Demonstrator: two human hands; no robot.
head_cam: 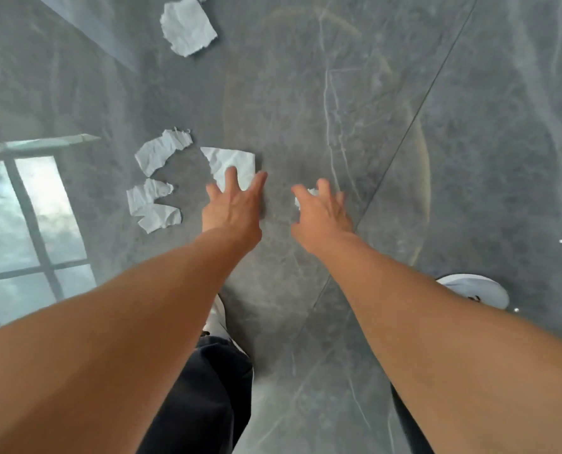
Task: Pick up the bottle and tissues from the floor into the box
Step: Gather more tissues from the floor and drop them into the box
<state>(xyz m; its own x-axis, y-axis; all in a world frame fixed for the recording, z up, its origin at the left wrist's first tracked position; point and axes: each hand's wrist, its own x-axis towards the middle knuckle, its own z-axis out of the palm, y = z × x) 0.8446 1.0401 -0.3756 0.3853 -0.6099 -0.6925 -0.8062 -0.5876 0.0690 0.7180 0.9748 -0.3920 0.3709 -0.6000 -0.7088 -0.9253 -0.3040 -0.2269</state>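
Several torn white tissue pieces lie on the glossy grey floor. My left hand (235,201) reaches down with fingers spread, its fingertips over a flat tissue piece (230,160). My right hand (322,211) is curled around a small crumpled tissue scrap (310,193) that shows between thumb and fingers. Two more tissue pieces (161,150) (151,204) lie to the left of my left hand. A larger tissue piece (188,26) lies further away at the top. Neither a bottle nor a box is in view.
My two white shoes (476,288) (217,319) and dark trouser legs (204,394) stand below my arms. A tile seam (420,116) runs diagonally across the floor on the right. A window reflection (30,217) shines on the floor at the left.
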